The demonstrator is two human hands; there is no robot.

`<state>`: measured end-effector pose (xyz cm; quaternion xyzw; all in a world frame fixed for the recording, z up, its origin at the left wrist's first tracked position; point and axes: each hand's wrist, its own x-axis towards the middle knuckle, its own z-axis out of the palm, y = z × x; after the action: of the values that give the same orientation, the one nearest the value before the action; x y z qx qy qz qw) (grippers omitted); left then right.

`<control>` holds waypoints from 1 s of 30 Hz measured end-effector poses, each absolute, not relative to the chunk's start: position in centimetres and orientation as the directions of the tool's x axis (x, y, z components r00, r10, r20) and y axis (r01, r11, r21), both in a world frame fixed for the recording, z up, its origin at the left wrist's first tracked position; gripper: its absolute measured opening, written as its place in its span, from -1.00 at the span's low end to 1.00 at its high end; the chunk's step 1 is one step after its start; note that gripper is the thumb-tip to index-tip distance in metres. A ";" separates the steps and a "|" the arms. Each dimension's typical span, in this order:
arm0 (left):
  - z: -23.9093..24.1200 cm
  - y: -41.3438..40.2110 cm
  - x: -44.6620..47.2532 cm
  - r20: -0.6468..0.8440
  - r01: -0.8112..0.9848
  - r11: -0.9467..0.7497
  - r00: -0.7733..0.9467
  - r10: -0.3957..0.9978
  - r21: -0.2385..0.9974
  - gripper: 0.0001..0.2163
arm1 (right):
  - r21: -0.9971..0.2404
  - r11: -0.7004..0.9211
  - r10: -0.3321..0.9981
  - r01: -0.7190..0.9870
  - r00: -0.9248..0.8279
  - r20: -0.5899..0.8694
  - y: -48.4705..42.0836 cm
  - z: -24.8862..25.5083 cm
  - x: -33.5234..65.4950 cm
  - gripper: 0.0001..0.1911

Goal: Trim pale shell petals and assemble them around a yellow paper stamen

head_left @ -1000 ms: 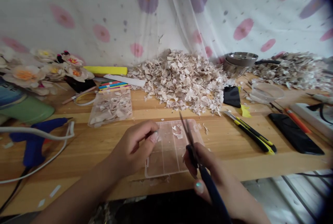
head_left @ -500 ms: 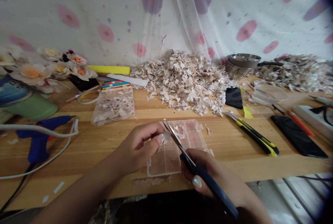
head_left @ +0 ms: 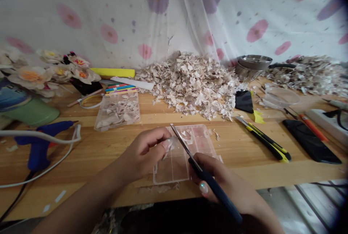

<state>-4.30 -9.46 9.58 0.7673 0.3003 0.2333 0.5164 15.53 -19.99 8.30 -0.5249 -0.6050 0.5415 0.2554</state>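
My left hand (head_left: 152, 150) pinches a small, thin whitish flake (head_left: 174, 142) between thumb and forefinger. A pair of scissors (head_left: 214, 187) with dark blue handles is gripped in my right hand (head_left: 217, 179). Their narrow metal blades point up and left and lie closed, right beside the flake. Both hands are over a clear compartmented plastic box (head_left: 179, 168), which has a few pale scraps (head_left: 187, 137) in it. Part of the box is hidden behind my hands.
A large heap of pale flakes (head_left: 193, 85) lies at the back. Left are a box of flakes (head_left: 118, 112), a blue glue gun (head_left: 40, 147) with cords, and artificial flowers (head_left: 32, 76). Right are a utility knife (head_left: 263, 138), a black phone (head_left: 311, 141) and a metal bowl (head_left: 254, 65).
The scissor blades, slightly apart before, have come together. The handles have closed in my right hand. My left hand stays in nearly the same place, still pinching the flake.
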 end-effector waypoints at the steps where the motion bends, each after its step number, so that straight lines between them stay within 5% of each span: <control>1: 9.6 -9.5 -4.3 0.047 0.220 -0.285 0.711 0.702 0.933 -0.81 | -0.920 -0.137 0.911 0.366 -0.319 -0.263 -20.0 8.3 15.5 -0.41; 22: 9.8 -9.5 -4.3 0.033 0.241 -0.290 0.714 0.699 0.926 -0.82 | -0.937 -0.230 0.898 0.265 -0.312 -0.309 -19.7 8.3 15.2 -0.42; 30: 9.7 -9.4 -4.4 -0.054 0.243 -0.171 0.707 0.705 0.955 -0.81 | -0.937 -0.210 0.908 0.278 -0.301 -0.292 -19.6 8.0 15.7 -0.44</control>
<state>-4.43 -9.44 9.73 0.7366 0.3218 0.2070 0.5577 15.68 -19.65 7.96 -0.5240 -0.5657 0.5748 0.2740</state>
